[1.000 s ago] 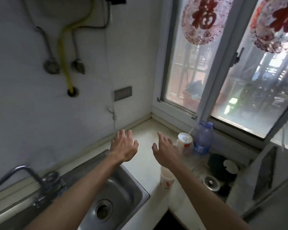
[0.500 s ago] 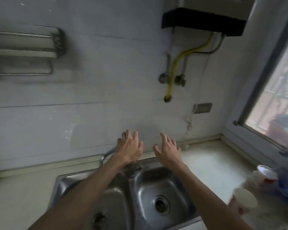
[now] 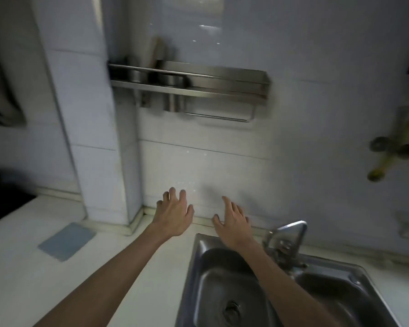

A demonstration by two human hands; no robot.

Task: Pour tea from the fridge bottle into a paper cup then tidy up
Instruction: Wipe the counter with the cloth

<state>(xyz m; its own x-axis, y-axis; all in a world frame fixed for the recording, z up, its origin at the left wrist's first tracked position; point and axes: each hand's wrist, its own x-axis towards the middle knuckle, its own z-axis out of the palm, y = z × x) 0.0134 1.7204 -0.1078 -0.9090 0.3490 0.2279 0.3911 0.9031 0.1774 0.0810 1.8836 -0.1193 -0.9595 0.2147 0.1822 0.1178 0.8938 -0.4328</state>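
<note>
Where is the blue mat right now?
The blue mat lies flat on the counter, lower left in the head view, left of the sink and near the tiled pillar.

Held left hand (image 3: 175, 215) just left of centre frame, back up, fingers spread and slightly bent, gripping nothing. Held right hand (image 3: 232, 226) near it on the right, not touching, fingers straighter, thumb out, likewise gripping nothing. Ran left forearm (image 3: 118, 267) in from lower left, right forearm (image 3: 281, 277) from lower right, both bare.

Steel sink (image 3: 198, 274), faucet (image 3: 291, 234), wall rack (image 3: 222, 87)
</note>
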